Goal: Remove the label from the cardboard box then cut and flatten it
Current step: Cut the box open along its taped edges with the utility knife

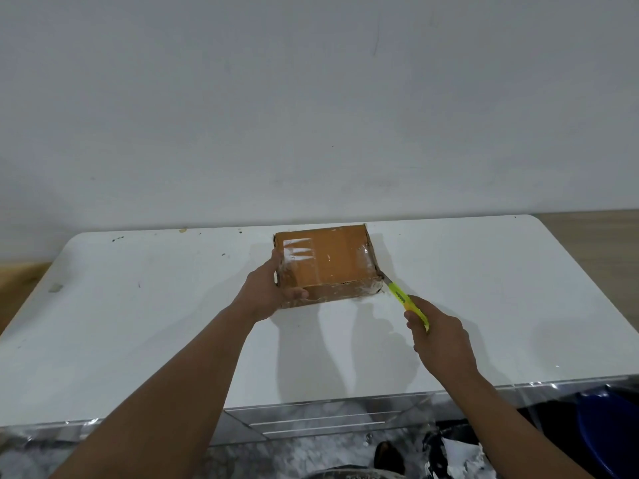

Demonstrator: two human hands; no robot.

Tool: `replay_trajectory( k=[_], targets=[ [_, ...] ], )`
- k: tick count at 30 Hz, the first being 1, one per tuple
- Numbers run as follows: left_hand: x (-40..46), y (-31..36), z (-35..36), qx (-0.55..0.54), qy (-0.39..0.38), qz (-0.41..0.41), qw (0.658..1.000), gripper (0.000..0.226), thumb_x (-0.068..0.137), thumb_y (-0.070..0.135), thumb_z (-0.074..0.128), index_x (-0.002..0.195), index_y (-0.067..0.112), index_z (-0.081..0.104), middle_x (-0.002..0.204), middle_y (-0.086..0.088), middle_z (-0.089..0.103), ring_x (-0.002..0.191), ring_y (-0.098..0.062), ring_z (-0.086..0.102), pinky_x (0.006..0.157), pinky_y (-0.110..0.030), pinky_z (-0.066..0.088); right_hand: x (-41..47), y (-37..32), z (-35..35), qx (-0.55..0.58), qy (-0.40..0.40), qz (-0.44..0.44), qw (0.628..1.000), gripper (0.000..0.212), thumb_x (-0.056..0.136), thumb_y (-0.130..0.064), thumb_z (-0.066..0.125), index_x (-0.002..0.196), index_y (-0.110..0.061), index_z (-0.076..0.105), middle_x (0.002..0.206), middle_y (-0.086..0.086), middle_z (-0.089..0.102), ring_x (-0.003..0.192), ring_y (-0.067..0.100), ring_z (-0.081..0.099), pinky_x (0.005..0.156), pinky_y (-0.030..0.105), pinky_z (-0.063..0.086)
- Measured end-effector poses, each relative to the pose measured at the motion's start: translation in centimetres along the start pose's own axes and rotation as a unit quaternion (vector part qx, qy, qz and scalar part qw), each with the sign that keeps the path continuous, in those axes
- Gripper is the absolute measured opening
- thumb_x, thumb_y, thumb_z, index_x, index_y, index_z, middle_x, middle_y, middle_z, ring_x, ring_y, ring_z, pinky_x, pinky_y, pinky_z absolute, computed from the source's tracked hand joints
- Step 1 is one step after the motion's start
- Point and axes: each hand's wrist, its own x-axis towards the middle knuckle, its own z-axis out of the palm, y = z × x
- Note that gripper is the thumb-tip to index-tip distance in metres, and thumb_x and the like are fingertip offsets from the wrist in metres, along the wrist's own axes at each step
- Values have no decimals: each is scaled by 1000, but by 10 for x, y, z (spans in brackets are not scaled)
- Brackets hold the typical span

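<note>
A brown cardboard box point(328, 262), wrapped in shiny clear tape, lies on the white table point(138, 323) near its far edge. No label shows on the faces I can see. My left hand point(268, 292) grips the box's near left corner, thumb on the front face. My right hand point(441, 340) holds a yellow utility knife point(406, 300). Its blade tip touches the box's near right corner, at the top edge.
A pale wall rises right behind the table. Small dark marks dot the tabletop's far left. Drawers point(321, 423) show under the near edge. Crumpled plastic and a blue object point(608, 426) lie on the floor at lower right.
</note>
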Motion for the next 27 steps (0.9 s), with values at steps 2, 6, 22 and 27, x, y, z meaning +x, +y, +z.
replay_trajectory(
  k=[2,6,22,27],
  targets=[
    [1,-1,0,-2,-1,4,1000,101,68,33,91,150,37,32,130,9,57,108,-19,59,69,-9,42,-1,-2,0,-26,-8,-3,1000,35,99,-38,46,133,-33,54,84,1,72,70,25,68,72,39,56],
    [4,-2,0,-12,-9,-3,1000,102,69,26,91,151,36,32,131,6,56,103,-15,60,59,-2,42,-3,-6,1,-85,-18,-6,996,37,99,-36,46,135,-31,53,82,5,71,74,30,67,69,37,55],
    [4,-6,1,-19,-5,17,1000,95,71,20,90,149,33,38,128,4,61,86,-5,66,55,0,43,-2,-22,9,-78,-35,-4,996,29,97,-24,46,124,-24,57,67,1,61,59,26,59,59,32,50],
    [1,-2,1,-24,-4,6,1000,88,74,14,88,146,29,41,125,2,60,67,7,64,52,0,41,-3,-21,8,-79,-45,-3,996,30,98,-23,46,126,-23,56,70,2,63,62,26,59,62,33,51]
  ],
)
